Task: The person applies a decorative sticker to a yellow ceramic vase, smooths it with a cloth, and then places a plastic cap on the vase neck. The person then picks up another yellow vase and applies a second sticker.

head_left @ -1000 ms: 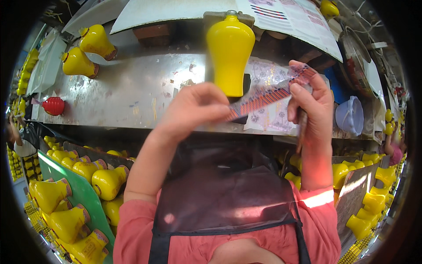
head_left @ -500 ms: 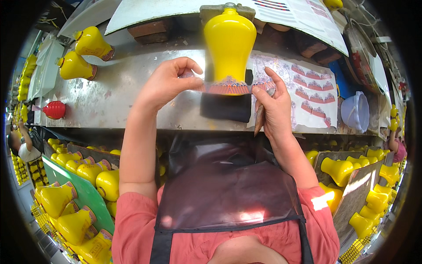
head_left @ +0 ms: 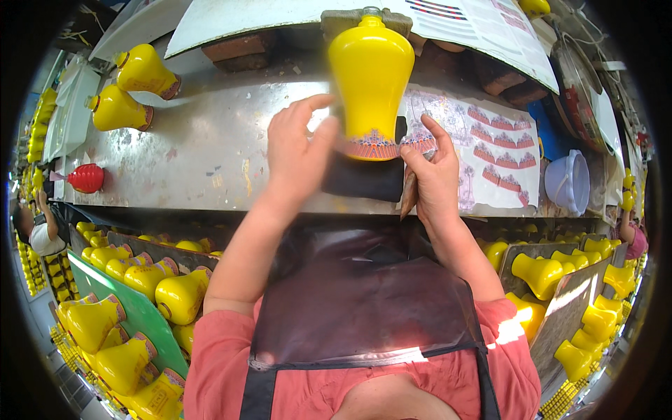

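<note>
A glossy yellow vase (head_left: 371, 77) lies with its mouth pointing away from me and its base toward me. A red-and-blue patterned decal strip (head_left: 418, 143) wraps the near end and sticks out past its right side. My right hand (head_left: 435, 164) pinches that free end between thumb and fingers. A brown, flat-looking tool (head_left: 409, 190) is tucked in the same palm, mostly hidden. My left hand (head_left: 297, 150), blurred by motion, is at the vase's left side with thumb and forefinger apart. A black pad (head_left: 360, 182) lies under the base.
Right of the vase lies a sheet of printed decals (head_left: 504, 154), with a pale lilac bucket (head_left: 567, 180) beyond. Two yellow vases (head_left: 145, 70) and a red ribbed object (head_left: 85, 178) are on the left. Racked vases (head_left: 178, 294) flank me below the metal bench (head_left: 231, 154).
My left hand has moved in toward the vase's left side and turned its back up. The vase has shifted slightly right and nearer. My right hand keeps its pinch on the decal strip.
</note>
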`<state>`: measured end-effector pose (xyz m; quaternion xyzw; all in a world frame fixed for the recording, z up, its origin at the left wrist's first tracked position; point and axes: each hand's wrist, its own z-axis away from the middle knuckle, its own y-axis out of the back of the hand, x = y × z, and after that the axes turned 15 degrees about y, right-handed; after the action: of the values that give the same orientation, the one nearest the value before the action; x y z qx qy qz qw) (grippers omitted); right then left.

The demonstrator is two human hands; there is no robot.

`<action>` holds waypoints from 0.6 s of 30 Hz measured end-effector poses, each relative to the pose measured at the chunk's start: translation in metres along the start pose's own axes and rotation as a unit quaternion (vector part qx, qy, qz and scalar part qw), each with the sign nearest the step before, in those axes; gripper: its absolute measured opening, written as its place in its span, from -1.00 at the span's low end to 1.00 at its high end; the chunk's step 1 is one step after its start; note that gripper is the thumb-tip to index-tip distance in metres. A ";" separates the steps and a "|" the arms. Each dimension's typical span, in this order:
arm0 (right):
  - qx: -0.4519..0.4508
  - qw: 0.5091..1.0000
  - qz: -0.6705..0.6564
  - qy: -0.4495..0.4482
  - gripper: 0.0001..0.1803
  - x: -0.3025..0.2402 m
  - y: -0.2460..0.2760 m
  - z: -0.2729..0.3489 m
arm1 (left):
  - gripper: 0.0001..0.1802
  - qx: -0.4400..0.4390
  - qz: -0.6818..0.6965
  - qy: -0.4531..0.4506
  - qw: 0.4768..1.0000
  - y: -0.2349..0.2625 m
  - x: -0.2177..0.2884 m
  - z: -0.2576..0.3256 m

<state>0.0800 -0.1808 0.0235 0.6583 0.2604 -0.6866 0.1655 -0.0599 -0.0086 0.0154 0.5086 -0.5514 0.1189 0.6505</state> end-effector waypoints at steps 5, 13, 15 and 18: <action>0.025 0.999 0.039 0.001 -0.38 0.006 0.003 -0.003 | -0.37 -0.001 0.048 0.024 0.999 -0.024 0.010 0.019; -0.091 0.948 0.241 0.185 -0.42 -0.007 0.024 -0.035 | -0.34 -0.036 0.099 0.045 0.993 -0.024 0.014 0.016; -0.176 0.959 0.215 0.058 -0.27 -0.012 0.017 -0.037 | -0.34 -0.040 0.075 0.026 0.996 -0.026 0.015 0.015; -0.231 0.930 0.263 0.113 -0.21 -0.018 0.001 -0.038 | -0.35 -0.018 0.038 -0.009 0.999 -0.031 0.013 0.015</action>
<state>0.1136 -0.1619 0.0408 0.7200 0.2468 -0.4604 0.4568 -0.0422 -0.0397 0.0082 0.4766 -0.5778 0.1286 0.6500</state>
